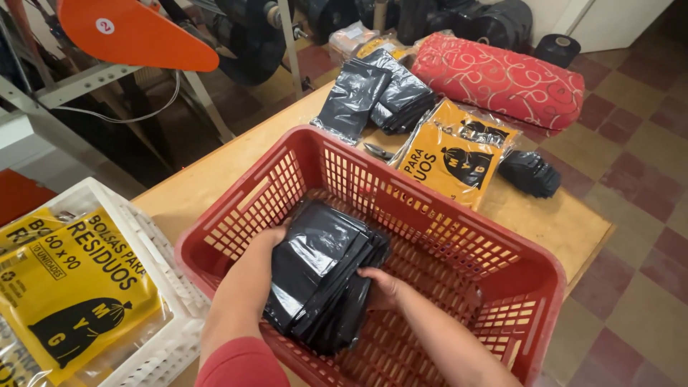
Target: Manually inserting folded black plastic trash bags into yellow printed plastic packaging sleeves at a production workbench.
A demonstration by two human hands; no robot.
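Observation:
Both my hands reach into a red plastic basket [459, 236] on a wooden table. They hold a folded stack of black plastic bags [322, 276] between them. My left hand [266, 240] grips the stack's left edge near the basket's wall. My right hand [382, 288] presses against its right edge, fingers curled on the folds. The stack lies tilted, low inside the basket.
A white crate [154, 236] at left holds yellow packets of bags [75, 287]. Beyond the basket lie more black bag stacks [376, 93], yellow packets [451, 161], a red patterned roll [502, 75] and a small black bundle [530, 173]. An orange machine part [132, 36] hangs at top left.

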